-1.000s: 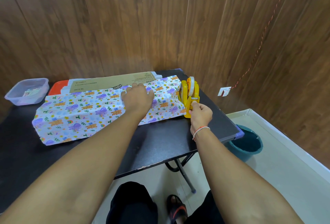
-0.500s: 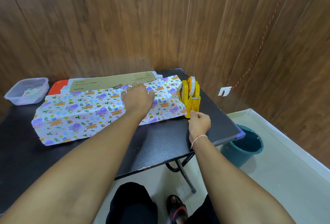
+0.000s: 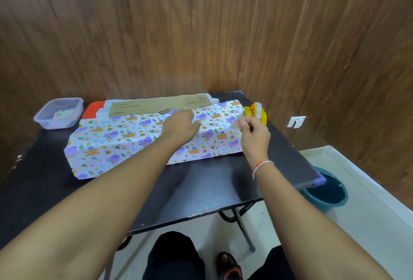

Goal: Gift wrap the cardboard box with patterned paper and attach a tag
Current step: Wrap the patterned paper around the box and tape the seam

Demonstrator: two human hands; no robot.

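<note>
Head view: the left hand (image 3: pixel 182 124) lies flat, fingers straight, on the paper (image 3: pixel 143 143) folded over the box (image 3: pixel 156 106) toward the table's (image 3: pixel 223 181) back edge, likely pinning the overlap so the seam can't spring open. The right hand (image 3: pixel 253 131), raised just in front of the yellow dispenser (image 3: pixel 257 113) by the back right corner, has fingertips pinched together on what looks like a strip of tape (image 3: pixel 236 123), though it is too blurred to be sure. No tag is attached yet; the tub (image 3: pixel 59 113) at the back left holds something small I can't make out.
</note>
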